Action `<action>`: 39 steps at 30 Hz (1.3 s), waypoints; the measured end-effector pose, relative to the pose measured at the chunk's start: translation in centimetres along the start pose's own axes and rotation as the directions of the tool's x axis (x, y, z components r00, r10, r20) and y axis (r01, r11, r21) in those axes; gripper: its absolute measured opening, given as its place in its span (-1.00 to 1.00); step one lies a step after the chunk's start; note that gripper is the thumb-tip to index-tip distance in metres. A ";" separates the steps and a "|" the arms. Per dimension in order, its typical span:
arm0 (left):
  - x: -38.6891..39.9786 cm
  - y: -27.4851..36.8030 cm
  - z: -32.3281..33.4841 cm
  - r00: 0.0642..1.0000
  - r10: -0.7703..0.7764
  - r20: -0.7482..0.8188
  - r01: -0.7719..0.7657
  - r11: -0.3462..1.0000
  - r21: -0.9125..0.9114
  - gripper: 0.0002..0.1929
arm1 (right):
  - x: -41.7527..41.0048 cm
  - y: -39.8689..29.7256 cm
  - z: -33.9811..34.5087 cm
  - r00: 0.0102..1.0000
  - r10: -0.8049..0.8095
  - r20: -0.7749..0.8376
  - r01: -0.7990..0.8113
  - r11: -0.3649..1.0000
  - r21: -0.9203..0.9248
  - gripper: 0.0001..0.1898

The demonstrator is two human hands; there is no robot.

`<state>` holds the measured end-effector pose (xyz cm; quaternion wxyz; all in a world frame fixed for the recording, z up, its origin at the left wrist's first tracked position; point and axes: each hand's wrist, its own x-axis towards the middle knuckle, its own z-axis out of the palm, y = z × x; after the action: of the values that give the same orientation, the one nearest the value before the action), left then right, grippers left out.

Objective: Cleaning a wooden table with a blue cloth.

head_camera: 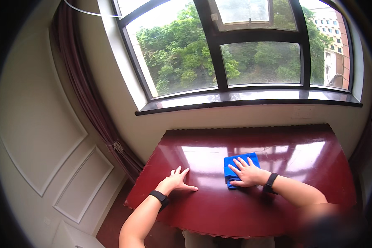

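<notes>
A folded blue cloth (241,169) lies on the glossy dark red table (204,207), right of its middle. My right hand (246,173) rests flat on top of it with the fingers spread, covering its lower right part. The thumb lies near the cloth's lower edge. To the left, my left hand (179,181) is on or just over the tabletop, fingers apart and nothing in it. Both wrists wear black bands.
The table's scalloped far edge (248,127) is near the wall under a window with a dark sill (251,101). A tied purple curtain (94,108) hangs at the left. Wall sockets (302,112) sit behind the table. My legs show under its near edge.
</notes>
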<state>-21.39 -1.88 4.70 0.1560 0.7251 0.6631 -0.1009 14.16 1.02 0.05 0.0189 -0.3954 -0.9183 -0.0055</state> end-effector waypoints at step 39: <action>-1.2 -0.6 1.3 0.991 0.083 -0.104 -0.077 0.995 0.059 0.23 | 23.9 -2.6 -1.4 0.967 0.078 0.244 -0.117 0.981 0.152 -0.10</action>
<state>-22.02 -3.40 3.81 0.1043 0.7594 0.6379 -0.0740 -4.08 16.52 2.40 -0.0581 -0.4352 -0.8906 0.1186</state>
